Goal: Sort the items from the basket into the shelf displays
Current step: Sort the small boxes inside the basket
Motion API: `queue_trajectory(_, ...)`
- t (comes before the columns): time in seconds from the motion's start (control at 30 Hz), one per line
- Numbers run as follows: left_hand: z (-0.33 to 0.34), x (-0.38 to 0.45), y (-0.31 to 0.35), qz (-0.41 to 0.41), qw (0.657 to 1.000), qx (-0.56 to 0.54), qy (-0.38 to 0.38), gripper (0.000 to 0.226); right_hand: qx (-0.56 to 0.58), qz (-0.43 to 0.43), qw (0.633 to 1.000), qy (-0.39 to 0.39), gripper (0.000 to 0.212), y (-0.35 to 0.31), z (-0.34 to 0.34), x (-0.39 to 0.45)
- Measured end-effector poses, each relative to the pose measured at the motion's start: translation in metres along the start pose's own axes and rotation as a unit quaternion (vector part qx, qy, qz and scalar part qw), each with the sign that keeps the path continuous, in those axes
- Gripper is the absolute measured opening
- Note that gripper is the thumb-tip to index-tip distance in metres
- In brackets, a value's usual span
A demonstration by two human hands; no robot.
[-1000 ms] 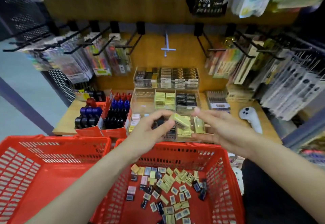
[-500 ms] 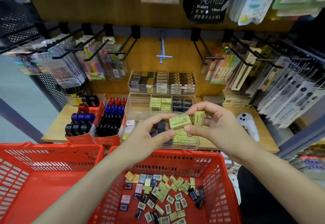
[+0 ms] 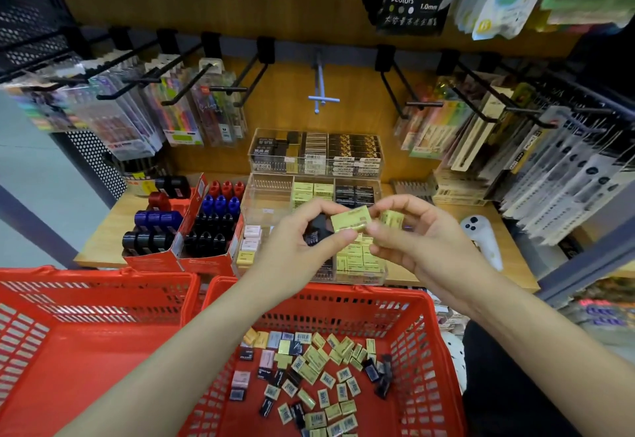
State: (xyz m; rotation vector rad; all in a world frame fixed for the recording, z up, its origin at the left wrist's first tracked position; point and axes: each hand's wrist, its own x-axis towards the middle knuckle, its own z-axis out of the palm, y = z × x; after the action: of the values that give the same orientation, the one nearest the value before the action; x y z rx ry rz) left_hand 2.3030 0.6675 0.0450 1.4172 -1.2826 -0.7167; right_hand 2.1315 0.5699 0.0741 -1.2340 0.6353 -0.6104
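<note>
Above red basket (image 3: 343, 302), at 12 o'clock: left hand (image 3: 299, 247) and right hand (image 3: 419, 241) both pinching yellow box (image 3: 351, 218); right also gripping second yellow box (image 3: 392, 220).

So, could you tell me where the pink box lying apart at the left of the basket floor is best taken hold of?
Take the pink box by its two long edges, coming straight down from above. It lies flat on the floor of the red basket, so its broad face gives nothing to pinch. There is bare floor on its left, though a dark box sits close below it. Both hands are busy with boxes now.
</note>
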Motion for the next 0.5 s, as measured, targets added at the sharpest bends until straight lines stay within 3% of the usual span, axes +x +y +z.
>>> queue_trajectory(0.13, 0.015, 0.0, 0.003, -0.01, 1.0, 0.005, -0.01, 0.02, 0.03, 0.032, 0.998, 0.053, 0.036, 0.001, -0.004, 0.005)
queue_trajectory(0.23, 0.015, 0.004, 0.008, -0.13, 0.985, -0.103, -0.046, 0.028, -0.081, 0.02, 0.995, 0.045, 0.034, -0.005, -0.011, 0.008)
queue_trajectory(0.33, 0.006, 0.006, 0.008, -0.177, 0.975, -0.093, -0.099, 0.017, -0.161, 0.012, 0.987, -0.008, 0.029, -0.009, -0.015, 0.008)
queue_trajectory(0.43, 0.005, 0.005, 0.007, -0.207, 0.966, -0.094, -0.122, 0.009, -0.152, -0.001, 0.988, -0.001, 0.031, -0.002, -0.01, 0.007)
queue_trajectory(0.5, 0.01, 0.004, 0.006, -0.242, 0.952, -0.161, -0.101, 0.008, -0.128, 0.002, 0.991, 0.026, 0.033, 0.002, -0.007, 0.008)
